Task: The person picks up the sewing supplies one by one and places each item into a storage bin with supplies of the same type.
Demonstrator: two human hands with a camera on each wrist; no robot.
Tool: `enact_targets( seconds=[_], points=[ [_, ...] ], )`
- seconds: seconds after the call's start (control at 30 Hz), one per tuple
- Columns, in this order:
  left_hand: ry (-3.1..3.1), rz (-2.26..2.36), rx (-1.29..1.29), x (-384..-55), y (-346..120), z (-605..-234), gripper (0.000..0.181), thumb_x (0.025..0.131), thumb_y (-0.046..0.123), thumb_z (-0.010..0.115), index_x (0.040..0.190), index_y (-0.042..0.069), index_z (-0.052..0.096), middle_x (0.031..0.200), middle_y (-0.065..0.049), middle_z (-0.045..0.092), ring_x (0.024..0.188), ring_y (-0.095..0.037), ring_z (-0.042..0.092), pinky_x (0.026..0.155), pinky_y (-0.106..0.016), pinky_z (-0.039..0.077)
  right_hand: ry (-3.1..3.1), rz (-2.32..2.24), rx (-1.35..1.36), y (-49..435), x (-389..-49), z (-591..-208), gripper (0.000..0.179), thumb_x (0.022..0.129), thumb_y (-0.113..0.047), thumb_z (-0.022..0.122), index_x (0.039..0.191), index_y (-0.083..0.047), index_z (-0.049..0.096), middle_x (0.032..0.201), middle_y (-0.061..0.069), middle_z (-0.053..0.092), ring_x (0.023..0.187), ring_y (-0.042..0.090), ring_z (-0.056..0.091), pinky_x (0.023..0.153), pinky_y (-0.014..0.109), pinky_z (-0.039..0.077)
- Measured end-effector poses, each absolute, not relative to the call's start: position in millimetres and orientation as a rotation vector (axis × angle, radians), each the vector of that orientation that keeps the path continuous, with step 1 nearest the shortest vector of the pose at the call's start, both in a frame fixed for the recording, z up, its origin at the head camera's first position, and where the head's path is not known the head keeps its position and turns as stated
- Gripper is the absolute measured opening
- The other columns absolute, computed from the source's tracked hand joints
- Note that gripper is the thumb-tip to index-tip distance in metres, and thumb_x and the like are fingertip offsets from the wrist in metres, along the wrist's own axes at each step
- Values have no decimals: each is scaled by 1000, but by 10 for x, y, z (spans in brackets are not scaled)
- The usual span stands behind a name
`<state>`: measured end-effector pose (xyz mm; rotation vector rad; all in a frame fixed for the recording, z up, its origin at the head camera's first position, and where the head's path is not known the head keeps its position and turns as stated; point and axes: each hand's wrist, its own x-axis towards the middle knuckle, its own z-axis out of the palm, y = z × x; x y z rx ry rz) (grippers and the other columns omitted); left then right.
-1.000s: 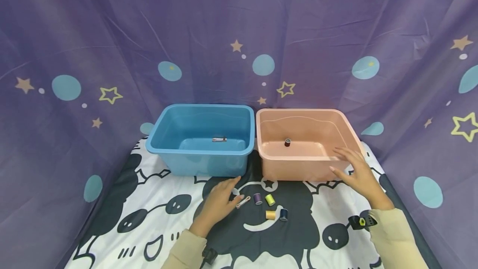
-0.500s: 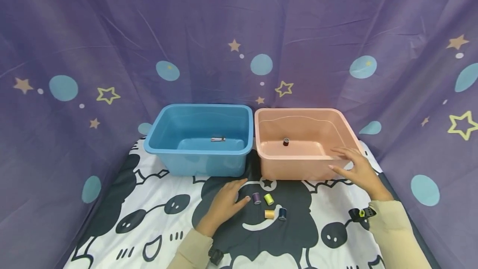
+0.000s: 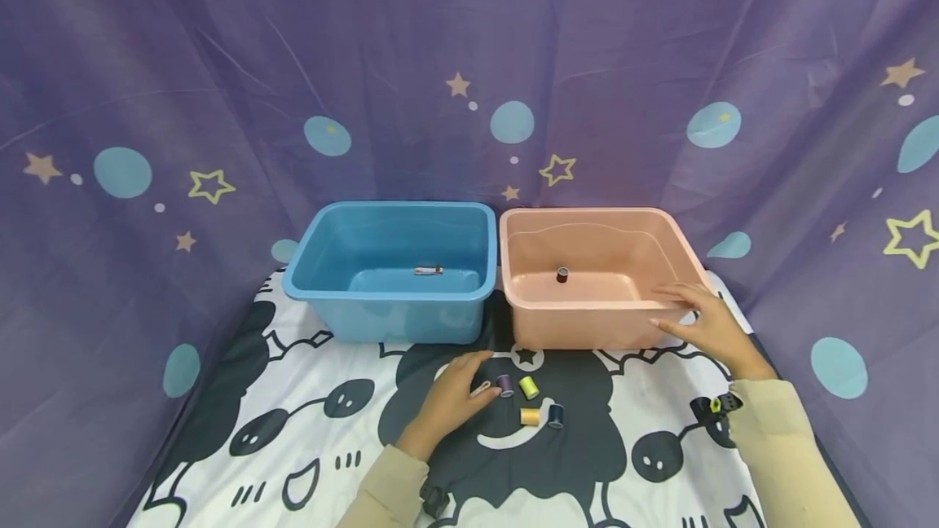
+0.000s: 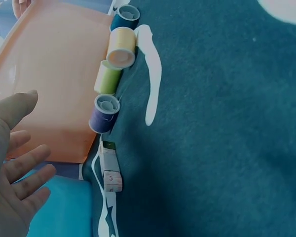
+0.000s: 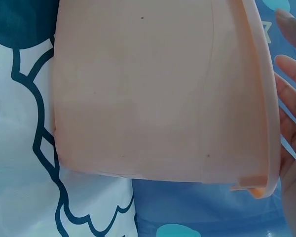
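Observation:
My left hand (image 3: 456, 393), fingers spread, is close over a folded tape measure (image 4: 111, 168) on the dark printed cloth. In the head view the tape shows between thumb and forefinger; the left wrist view shows nothing in the hand. Beside the tape stand thread spools: purple (image 3: 504, 385), lime (image 3: 529, 387), yellow (image 3: 530, 416) and navy (image 3: 555, 415). My right hand (image 3: 715, 334) has its fingers loosely extended at the right front rim of the pink tub (image 3: 579, 328). It holds nothing.
A blue tub (image 3: 403, 320) stands left of the pink one, with a small pale folded strip (image 3: 429, 271) inside. One dark spool (image 3: 562, 275) lies in the pink tub. A purple star-patterned curtain (image 3: 411, 39) hangs behind both.
My left hand has shifted a little to the right along the cloth, covering the tape for a moment. My right hand has stayed nearly in place by the pink tub.

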<state>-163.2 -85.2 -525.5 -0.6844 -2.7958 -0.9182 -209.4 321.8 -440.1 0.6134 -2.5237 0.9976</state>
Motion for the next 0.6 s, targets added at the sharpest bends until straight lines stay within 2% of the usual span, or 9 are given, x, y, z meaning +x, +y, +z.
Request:
enact_targets(
  seconds=[0.3, 0.6],
  points=[
    [-2774, -978, -686, -1694, -803, -5325, 54, 82, 33, 71, 128, 8, 54, 124, -9, 59, 115, -24, 55, 97, -40, 43, -2484, 987, 638, 3266, -2175, -4420, 41, 68, -4, 81, 106, 1, 68, 106, 19, 65, 101, -9, 46, 81, 5, 34],
    [-2774, -1002, -676, -1702, -805, -5368, 55, 81, 31, 73, 127, 6, 54, 123, -10, 60, 115, -26, 55, 97, -42, 43, -2477, 975, 570, 3275, -2174, -4430, 29, 68, -2, 81, 95, 1, 71, 92, 14, 67, 89, -11, 49, 78, 2, 37]
  ],
)
